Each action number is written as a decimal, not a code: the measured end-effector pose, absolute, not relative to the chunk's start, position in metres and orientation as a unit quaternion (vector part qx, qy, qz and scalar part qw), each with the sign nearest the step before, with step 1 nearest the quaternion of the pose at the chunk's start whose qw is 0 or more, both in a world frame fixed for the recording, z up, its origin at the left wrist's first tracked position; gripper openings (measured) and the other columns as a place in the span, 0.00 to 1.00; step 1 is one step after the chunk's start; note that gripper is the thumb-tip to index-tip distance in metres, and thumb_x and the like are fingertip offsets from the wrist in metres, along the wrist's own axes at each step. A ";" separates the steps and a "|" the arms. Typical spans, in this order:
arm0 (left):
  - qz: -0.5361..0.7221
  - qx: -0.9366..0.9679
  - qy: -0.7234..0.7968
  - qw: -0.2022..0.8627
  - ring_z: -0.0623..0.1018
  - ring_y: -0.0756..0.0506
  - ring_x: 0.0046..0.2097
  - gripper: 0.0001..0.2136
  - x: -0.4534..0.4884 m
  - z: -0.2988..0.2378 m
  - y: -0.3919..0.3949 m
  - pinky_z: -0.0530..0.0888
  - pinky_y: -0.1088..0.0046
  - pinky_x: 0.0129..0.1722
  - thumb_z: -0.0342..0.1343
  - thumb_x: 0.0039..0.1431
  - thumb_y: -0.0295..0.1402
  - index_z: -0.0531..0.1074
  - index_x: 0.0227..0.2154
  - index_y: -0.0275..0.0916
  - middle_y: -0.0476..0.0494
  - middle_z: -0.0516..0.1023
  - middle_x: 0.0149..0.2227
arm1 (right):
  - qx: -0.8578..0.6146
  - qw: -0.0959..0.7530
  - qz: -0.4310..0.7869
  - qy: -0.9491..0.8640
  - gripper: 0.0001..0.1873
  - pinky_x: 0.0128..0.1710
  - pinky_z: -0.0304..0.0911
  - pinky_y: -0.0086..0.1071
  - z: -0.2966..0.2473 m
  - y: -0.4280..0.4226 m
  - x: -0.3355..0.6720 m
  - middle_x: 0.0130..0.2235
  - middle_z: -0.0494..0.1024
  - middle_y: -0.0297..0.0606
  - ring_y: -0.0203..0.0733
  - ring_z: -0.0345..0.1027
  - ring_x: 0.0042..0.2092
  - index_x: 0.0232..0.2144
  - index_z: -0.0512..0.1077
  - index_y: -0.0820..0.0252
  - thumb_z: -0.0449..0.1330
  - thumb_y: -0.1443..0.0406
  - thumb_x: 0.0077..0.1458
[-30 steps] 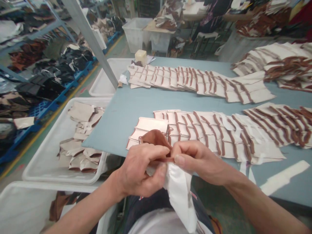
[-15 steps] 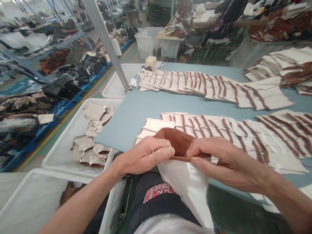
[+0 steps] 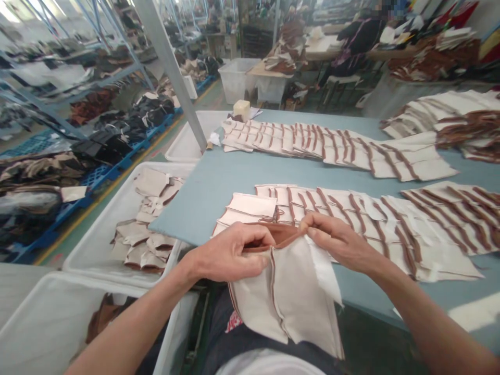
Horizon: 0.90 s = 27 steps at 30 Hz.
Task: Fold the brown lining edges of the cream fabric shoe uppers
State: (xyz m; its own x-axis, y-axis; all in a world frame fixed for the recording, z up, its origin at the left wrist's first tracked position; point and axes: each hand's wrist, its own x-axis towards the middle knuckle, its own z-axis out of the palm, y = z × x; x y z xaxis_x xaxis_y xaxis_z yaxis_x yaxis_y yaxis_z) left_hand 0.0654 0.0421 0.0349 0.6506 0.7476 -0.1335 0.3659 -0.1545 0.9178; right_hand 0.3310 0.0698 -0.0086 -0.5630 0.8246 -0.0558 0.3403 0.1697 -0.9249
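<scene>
A sewn leather piece [image 3: 302,284], pale outside and brown inside, hangs from both hands over my lap. My left hand [image 3: 238,252] grips its top rim, thumb outside near the dark centre seam and fingers inside the opening. At the right corner of the rim, my right hand [image 3: 332,237] pinches the edge between thumb and fingers. A white strip [image 3: 325,271] dangles from that corner. Just beyond the hands, a row of similar pale pieces with brown edges [image 3: 344,208] lies overlapping on the blue-grey table [image 3: 187,200].
A second row of pieces [image 3: 312,143] lies farther back, with a yellowish block [image 3: 241,109] at its left end. White bins [image 3: 97,245] stand left of the table, one holding pale pieces [image 3: 146,234]. A metal post [image 3: 172,73] rises at the corner. Another person [image 3: 357,39] sits behind.
The held piece has turned so its seamed pale face shows, spread flatter. My right hand has moved up along the rim to the corner; my left hand stays on the rim.
</scene>
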 end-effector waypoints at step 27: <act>0.116 0.874 0.356 0.310 0.77 0.48 0.36 0.09 0.084 0.065 0.001 0.67 0.73 0.39 0.49 0.68 0.27 0.75 0.36 0.37 0.46 0.79 0.33 | -0.271 0.246 0.379 -0.850 0.04 0.35 0.56 0.28 0.023 0.031 0.309 0.32 0.77 0.30 0.35 0.68 0.33 0.32 0.71 0.59 0.64 0.67 0.59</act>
State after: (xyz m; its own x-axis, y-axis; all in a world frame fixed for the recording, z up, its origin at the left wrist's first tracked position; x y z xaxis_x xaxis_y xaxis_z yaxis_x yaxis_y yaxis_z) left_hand 0.0835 0.0005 0.0646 0.7194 0.6944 -0.0174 0.5504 -0.5546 0.6241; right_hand 0.3089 0.0314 0.0230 -0.7318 0.6473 0.2133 0.2736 0.5657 -0.7779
